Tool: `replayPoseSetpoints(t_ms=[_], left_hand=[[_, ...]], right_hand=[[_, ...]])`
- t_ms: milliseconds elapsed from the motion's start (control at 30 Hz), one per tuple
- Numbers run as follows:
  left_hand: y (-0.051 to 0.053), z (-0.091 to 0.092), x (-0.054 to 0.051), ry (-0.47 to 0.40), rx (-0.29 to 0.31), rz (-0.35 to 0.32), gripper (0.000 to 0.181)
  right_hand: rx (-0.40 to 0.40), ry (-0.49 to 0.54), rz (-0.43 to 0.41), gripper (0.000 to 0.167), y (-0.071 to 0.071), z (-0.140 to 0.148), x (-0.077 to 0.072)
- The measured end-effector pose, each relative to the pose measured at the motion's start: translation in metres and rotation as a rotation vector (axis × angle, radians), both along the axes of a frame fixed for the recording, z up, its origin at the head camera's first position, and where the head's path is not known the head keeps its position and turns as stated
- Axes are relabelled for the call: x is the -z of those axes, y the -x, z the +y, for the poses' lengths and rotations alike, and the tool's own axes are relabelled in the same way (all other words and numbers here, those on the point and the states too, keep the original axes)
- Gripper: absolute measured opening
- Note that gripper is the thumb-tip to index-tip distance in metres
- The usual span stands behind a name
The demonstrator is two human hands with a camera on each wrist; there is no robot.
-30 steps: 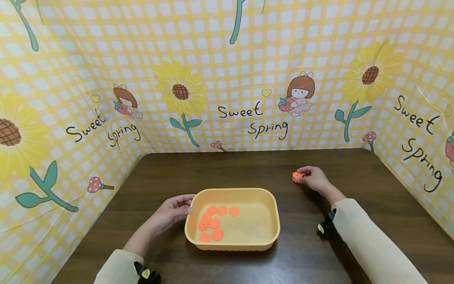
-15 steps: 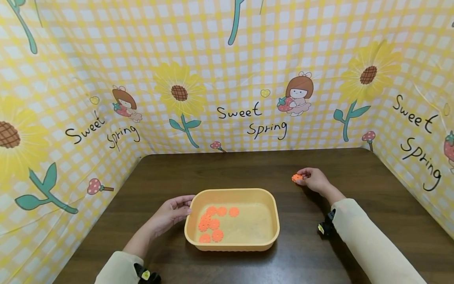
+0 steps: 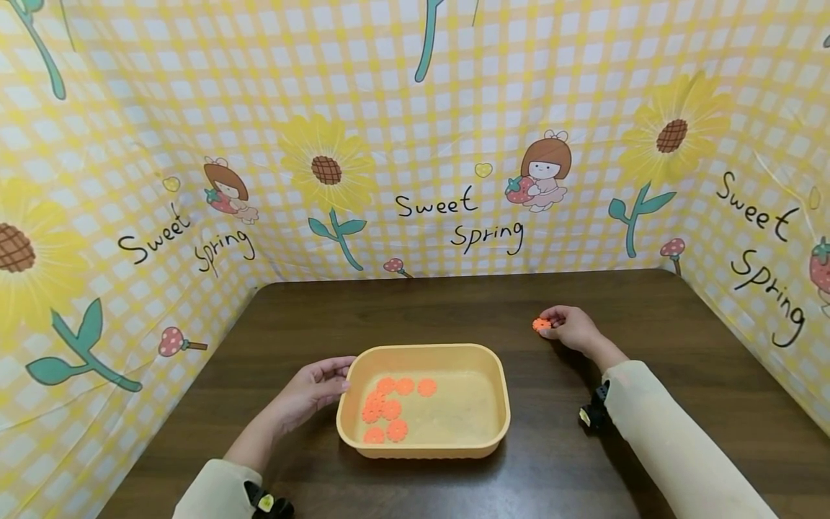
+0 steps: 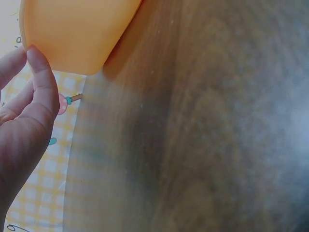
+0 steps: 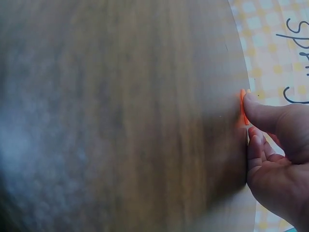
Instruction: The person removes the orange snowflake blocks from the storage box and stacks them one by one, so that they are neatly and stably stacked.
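A yellow plastic bin (image 3: 463,452) stands on the dark wooden table in the head view. Several orange scalloped discs (image 3: 426,388) lie in its left half, some overlapping. My left hand (image 3: 319,389) pinches the bin's left rim between thumb and fingers; in the left wrist view the thumb (image 4: 42,79) meets that rim. To the right of the bin and farther back, my right hand (image 3: 576,330) holds another orange scalloped disc (image 3: 540,325) between thumb and fingertips, low near the table. The right wrist view shows this disc (image 5: 244,107) edge-on beside the thumb.
The brown table (image 3: 447,306) reaches back to a yellow checked cloth (image 3: 415,130) with flower prints, which hangs behind and along both sides. Black wrist cameras are strapped at both sleeves (image 3: 674,425).
The disc in my right hand has tipped a little from more upright to flatter. My left hand and the bin have stayed in place, and the view has shifted only slightly.
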State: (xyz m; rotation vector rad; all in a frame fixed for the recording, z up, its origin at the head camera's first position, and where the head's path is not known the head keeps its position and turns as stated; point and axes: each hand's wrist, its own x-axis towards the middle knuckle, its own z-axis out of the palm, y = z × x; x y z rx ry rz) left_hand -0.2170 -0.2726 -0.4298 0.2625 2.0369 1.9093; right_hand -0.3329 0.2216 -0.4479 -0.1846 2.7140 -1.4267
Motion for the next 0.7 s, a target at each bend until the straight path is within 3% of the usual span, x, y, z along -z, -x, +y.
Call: replayPoseSetpoints(t_ms=[700], left_hand=[[0.0007,-0.0005,0.0006,-0.011,0.007,-0.002,0.059]], right_hand=[[0.009,-0.023,-0.012,0.029,-0.0008,-0.0035,-0.0042]])
